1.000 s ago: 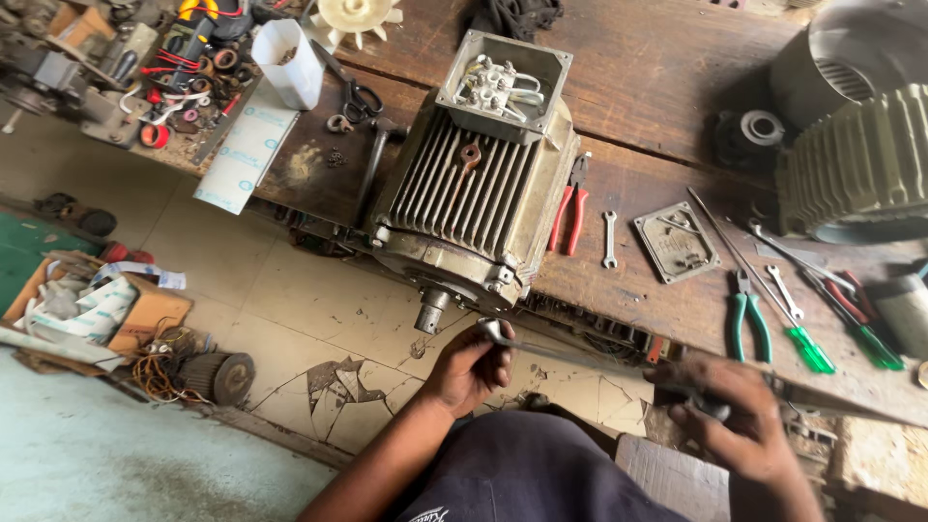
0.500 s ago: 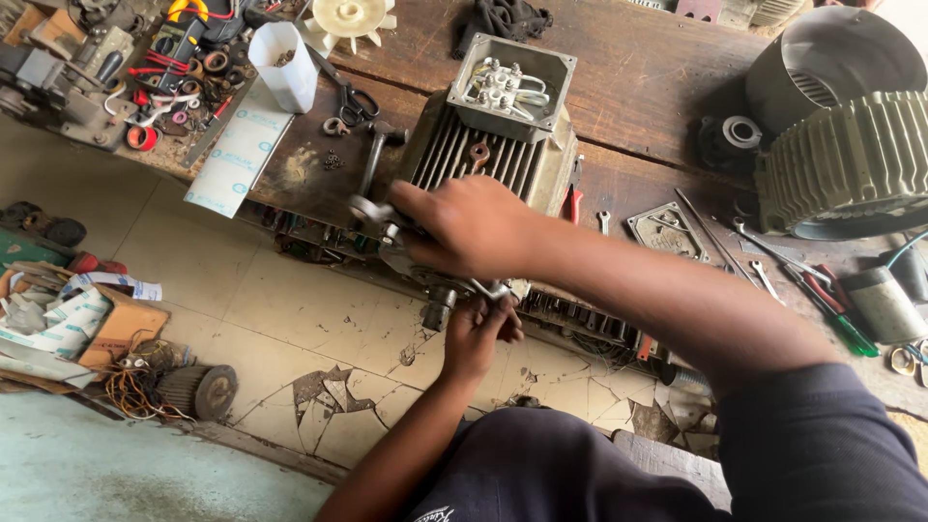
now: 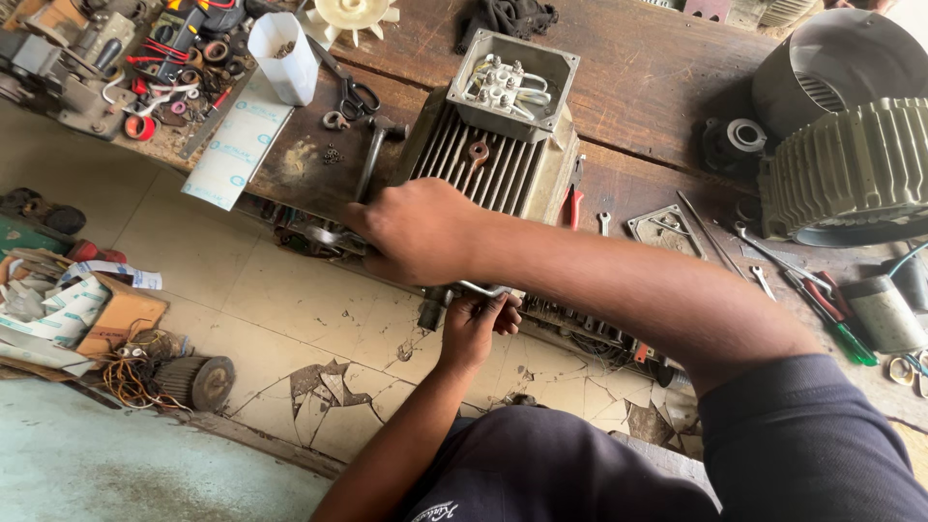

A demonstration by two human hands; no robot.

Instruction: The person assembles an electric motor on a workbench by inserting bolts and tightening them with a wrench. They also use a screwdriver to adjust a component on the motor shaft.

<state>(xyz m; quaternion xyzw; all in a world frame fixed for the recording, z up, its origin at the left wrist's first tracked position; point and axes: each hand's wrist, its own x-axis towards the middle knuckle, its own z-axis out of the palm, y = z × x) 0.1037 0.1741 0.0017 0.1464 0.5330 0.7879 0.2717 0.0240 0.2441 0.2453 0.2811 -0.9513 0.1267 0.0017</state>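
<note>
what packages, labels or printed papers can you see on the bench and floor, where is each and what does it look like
White rectangular sheet with rows of pale blue print: bench's front edge, below the white cup.
Brown cardboard box: floor at left, beside the wire coil.
Crumpled white printed papers: floor, far left.

Motor (image 3: 493, 159) sits on the workbench (image 3: 657, 77), at its near edge, shaft end overhanging toward the floor (image 3: 280, 319). Terminal box (image 3: 512, 82) on top of motor, far side. Right hand (image 3: 416, 232) lies across motor's near end; left hand (image 3: 478, 324) just below it, under the bench edge, on a metal tool (image 3: 483, 288). Hammer (image 3: 372, 155) left of motor, scissors (image 3: 353, 92) and cup (image 3: 283, 56) farther left and far. Fan impeller (image 3: 348, 14) at far edge. Pliers (image 3: 573, 193) just right of motor, cover plate (image 3: 662, 230) right of those. Second motor housing (image 3: 851, 164) far right. Parts box (image 3: 116, 314) on floor, left.
</note>
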